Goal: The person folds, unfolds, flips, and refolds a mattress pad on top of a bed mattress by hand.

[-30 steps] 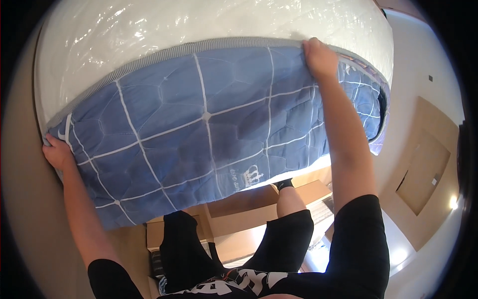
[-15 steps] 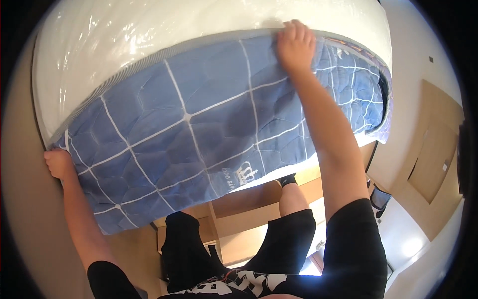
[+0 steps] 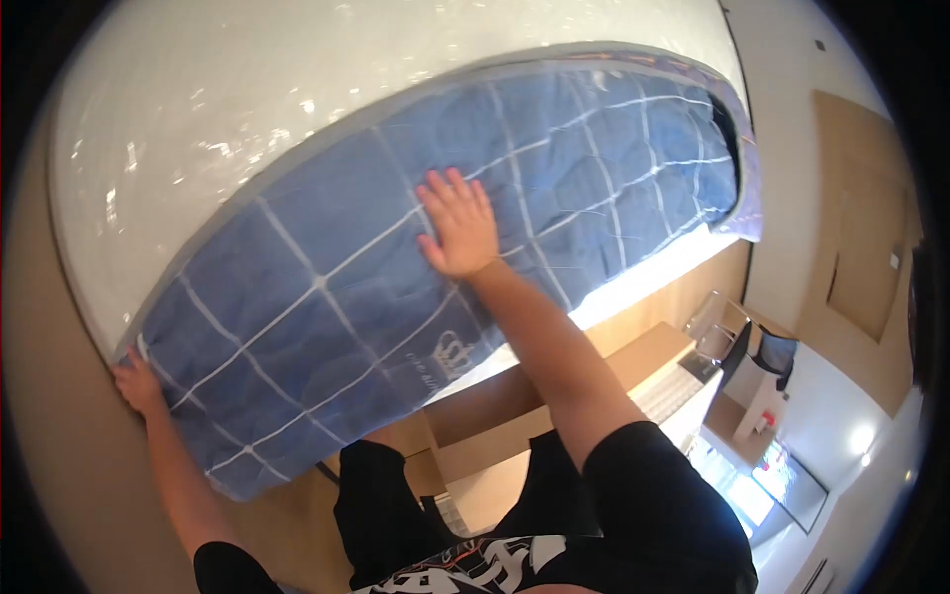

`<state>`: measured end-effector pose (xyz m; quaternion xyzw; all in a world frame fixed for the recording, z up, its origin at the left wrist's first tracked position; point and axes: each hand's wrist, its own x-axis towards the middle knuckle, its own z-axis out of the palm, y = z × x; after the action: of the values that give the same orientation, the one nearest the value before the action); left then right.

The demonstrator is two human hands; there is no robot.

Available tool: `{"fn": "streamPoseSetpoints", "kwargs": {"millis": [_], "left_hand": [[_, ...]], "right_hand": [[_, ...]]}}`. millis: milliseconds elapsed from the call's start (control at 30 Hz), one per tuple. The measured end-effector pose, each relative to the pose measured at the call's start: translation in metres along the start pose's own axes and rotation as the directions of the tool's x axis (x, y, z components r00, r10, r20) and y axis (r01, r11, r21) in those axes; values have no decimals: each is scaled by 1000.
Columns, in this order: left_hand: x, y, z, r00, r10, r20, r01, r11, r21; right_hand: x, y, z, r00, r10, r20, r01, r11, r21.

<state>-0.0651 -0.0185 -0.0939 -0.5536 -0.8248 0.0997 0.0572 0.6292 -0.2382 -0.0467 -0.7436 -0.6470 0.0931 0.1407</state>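
Note:
A blue quilted mattress pad [image 3: 386, 252] with white grid lines, a grey border and a crown print lies over the near part of a mattress [image 3: 213, 134] in shiny clear plastic. At the pad's far left corner, my left hand [image 3: 141, 384] is closed on its edge, with some fingertips hidden. My right hand [image 3: 461, 224] rests palm down on the middle of the pad, fingers stretched out, holding nothing. The pad's near edge hangs toward my legs. A dark gap shows under its border at the right end.
Below the pad's near edge stands an open wooden drawer or compartment [image 3: 495, 414], close to my legs. A wall runs along the left. To the right are a chair [image 3: 777, 354], a desk with a lit screen [image 3: 777, 475] and a wooden door [image 3: 871, 247].
My right hand has let go of the pad's far edge and moved nearer and left, onto its middle. My left hand stays at the corner. The view has shifted, showing more desk area.

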Motion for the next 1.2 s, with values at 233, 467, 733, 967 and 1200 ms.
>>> {"fn": "streamPoseSetpoints", "kwargs": {"millis": [233,467,733,967,1200], "left_hand": [[10,-12,12,995,90,-36,-94,983,-159],[-8,50,-66,854,268,446,-433,841,325],[-419,320,-177,621,740,257,-510,631,-584],[-677,432,-272,449,786,424,-642,614,-459],[-775,505,-297,260,939,225,-556,336,-760]], "right_hand": [[4,4,2,999,-32,0,32,997,73],[7,13,16,994,-74,-80,87,980,181],[15,46,-70,916,-326,234,163,835,525],[-280,374,-196,973,-4,229,-185,578,795],[-704,590,-454,-63,952,301,-997,-46,-62]]}}
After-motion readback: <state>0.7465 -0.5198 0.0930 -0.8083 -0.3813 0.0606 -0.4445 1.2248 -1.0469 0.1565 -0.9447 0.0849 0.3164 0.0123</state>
